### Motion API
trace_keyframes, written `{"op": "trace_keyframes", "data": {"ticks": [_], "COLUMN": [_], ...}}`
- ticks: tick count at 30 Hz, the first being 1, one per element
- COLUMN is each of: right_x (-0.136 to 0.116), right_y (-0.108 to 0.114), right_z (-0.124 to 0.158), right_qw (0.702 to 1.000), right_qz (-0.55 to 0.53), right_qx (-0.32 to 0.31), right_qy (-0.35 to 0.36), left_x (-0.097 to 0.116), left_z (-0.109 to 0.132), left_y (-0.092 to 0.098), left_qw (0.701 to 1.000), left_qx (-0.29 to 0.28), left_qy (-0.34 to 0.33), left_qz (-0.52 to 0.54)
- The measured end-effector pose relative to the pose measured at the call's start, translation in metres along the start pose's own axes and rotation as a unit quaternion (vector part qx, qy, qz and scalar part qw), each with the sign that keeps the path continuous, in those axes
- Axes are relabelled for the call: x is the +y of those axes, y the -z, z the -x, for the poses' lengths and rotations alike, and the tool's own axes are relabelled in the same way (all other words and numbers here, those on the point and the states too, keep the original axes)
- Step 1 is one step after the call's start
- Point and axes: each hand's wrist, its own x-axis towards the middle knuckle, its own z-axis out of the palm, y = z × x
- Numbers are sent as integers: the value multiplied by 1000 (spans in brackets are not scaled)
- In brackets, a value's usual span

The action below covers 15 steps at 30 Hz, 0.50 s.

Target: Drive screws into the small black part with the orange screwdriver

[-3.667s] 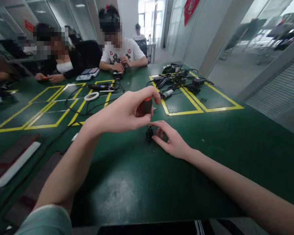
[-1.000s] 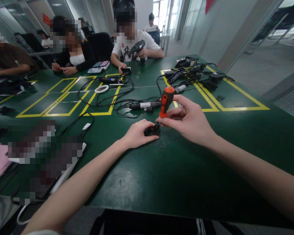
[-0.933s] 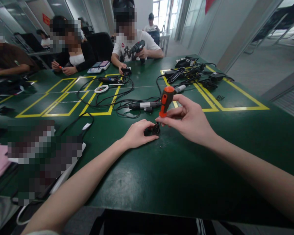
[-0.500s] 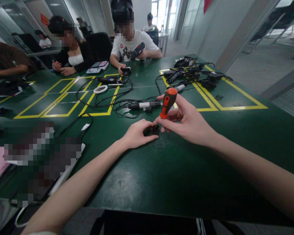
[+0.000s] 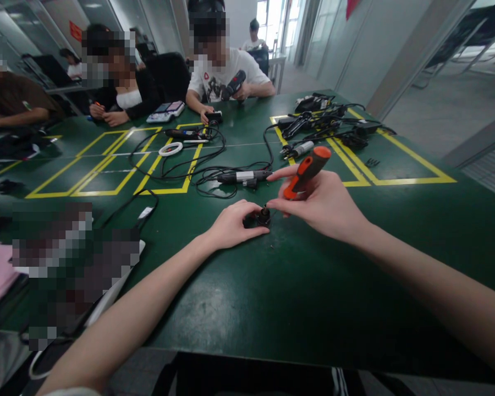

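**Screwdriver tipped off vertical; part held at table level**

We record one change. Half a second ago the orange-and-black screwdriver (image 5: 307, 170) stood nearly upright over the small black part (image 5: 259, 218). Its handle now leans well over to the right and lies across the right hand (image 5: 325, 206). That hand is closed round the handle, with the index finger stretched out to the left and the thumb tip down beside the part. The shaft is hidden behind the fingers, so we cannot say for certain whether the tip is seated in the part. With the handle this far over, it is probably not bearing straight down.

The left hand (image 5: 231, 223) has not shifted. It rests on the green table (image 5: 272, 297), fingertips curled about the part and pinning it in place. The part sits on the table, between the two hands.

We see no box or tray near the hands. The only bounded areas are the yellow-taped bays:

- The bay ahead, left of centre, holds a white ring (image 5: 170, 149) and looped black cables (image 5: 181, 165). A pen-shaped tool (image 5: 241, 176) lies just outside its near corner.
- The right bay holds a heap of dark adapters and leads (image 5: 325, 124).
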Motion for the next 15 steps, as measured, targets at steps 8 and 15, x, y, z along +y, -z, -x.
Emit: {"op": "trace_keyframes", "data": {"ticks": [8,15], "right_x": [-3,3], "right_y": [0,-1], "right_z": [0,-4], "right_qw": [999,997], "right_qz": [-37,-70], "right_qx": [-19,-42], "right_qy": [-9,-16], "left_x": [-2,-1], "left_z": [-1,0], "left_y": [0,1], "left_qw": [1000,999], "left_qx": [-9,-15], "left_qy": [9,10], "left_qz": [25,26]}}
